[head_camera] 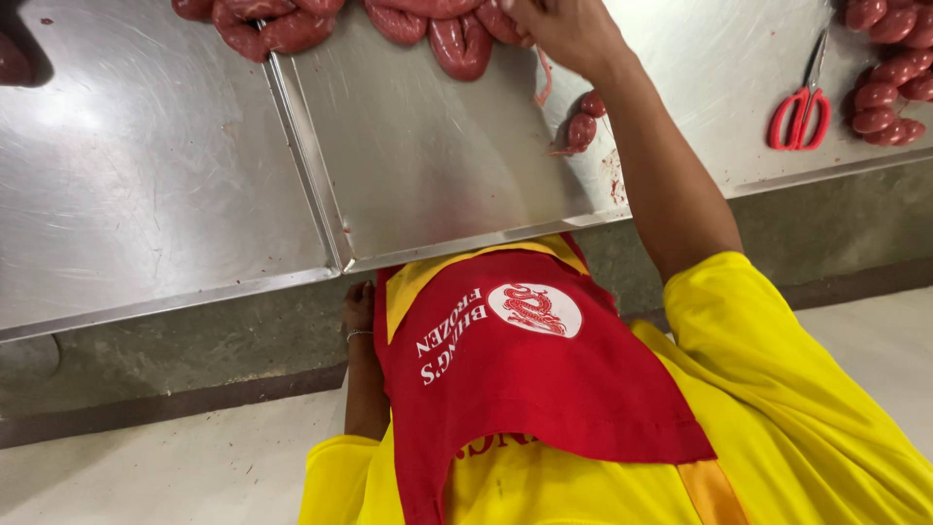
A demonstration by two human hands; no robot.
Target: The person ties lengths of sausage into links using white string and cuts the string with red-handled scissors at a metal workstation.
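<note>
steel bench [437, 175]; right hand [569, 34] grip pinching soft, slippery sausage links [462, 44] at twist; left hand [358, 306] hangs idle, grip unclear.

Two stainless steel tables [146, 175] stand side by side, their edges meeting in a seam; the metal is scratched and reflects a soft light. Under the tables runs a grey concrete base [243, 340] with a darker strip below it. The floor [146, 467] is pale and smooth.

Yellow short-sleeved shirt [777, 389], red apron [525, 389] with white emblem, apparently a thin bracelet [359, 334] at one wrist.
</note>
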